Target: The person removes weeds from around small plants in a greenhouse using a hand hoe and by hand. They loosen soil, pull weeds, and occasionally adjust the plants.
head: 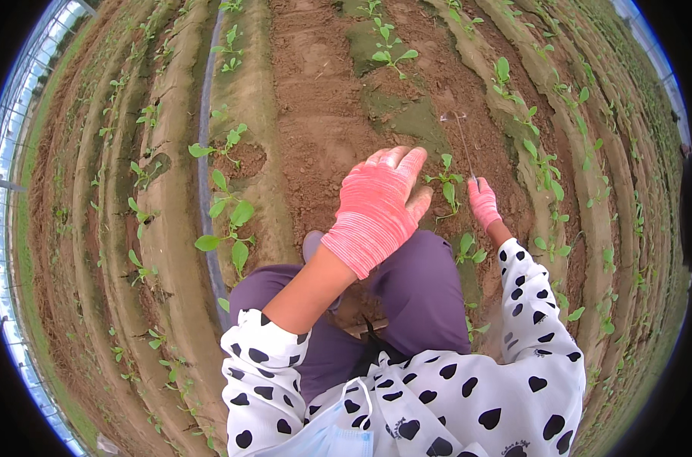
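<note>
My left hand (380,200), in a pink knitted glove, is raised in front of my knees with its palm down and fingers slightly bent; nothing shows in it. Over to the right, my right hand (484,203), in a matching glove, grips a thin-handled hoe (466,143). Its small metal head rests at the loosened soil beyond the hand. A leafy green seedling (449,185) stands between my two hands, and another seedling (470,249) grows nearer, beside my knee.
A grey hose or pipe (205,143) runs lengthwise on the left, next to a row of larger seedlings (231,217). Further seedling rows (543,163) grow along soil ridges on both sides. Greenhouse framing (14,120) curves along the left rim. A blue face mask (337,431) hangs at my chest.
</note>
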### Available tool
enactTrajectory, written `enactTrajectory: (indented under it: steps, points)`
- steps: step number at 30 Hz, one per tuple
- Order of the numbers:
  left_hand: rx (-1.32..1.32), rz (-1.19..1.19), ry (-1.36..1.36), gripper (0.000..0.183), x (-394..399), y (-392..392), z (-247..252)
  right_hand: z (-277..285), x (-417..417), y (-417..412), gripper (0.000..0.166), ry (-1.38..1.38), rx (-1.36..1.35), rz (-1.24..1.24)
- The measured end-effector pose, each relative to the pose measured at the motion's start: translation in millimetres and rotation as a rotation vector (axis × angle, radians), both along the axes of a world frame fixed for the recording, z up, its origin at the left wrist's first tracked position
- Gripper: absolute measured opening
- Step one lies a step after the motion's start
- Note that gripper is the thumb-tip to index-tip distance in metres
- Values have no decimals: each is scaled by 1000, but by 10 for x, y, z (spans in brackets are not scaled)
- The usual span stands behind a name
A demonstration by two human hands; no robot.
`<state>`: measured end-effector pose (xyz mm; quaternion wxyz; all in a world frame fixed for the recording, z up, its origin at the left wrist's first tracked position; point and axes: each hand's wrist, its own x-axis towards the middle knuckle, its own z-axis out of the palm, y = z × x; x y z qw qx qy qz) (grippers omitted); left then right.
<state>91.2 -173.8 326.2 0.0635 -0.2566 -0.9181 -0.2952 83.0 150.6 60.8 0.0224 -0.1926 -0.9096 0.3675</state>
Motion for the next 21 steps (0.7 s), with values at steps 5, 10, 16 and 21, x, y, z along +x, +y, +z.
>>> enactTrajectory:
  steps: [5, 10, 16, 21]
  points:
    - [867, 28, -503, 55, 28, 94, -34, 34, -1061, -1285, 43, -221, -276, 294]
    - [1449, 103, -636, 57, -197, 29, -117, -197, -1924, -2500, 46, -282, -100, 510]
    - [1437, 192, -568, 49, -419, -335, 9, -762, -3017, -3016, 50, -204, 190, 491]
    - [1367, 245, -379, 49, -599, -583, -90, -884, -3125, -3701, 48, -264, 122, 420]
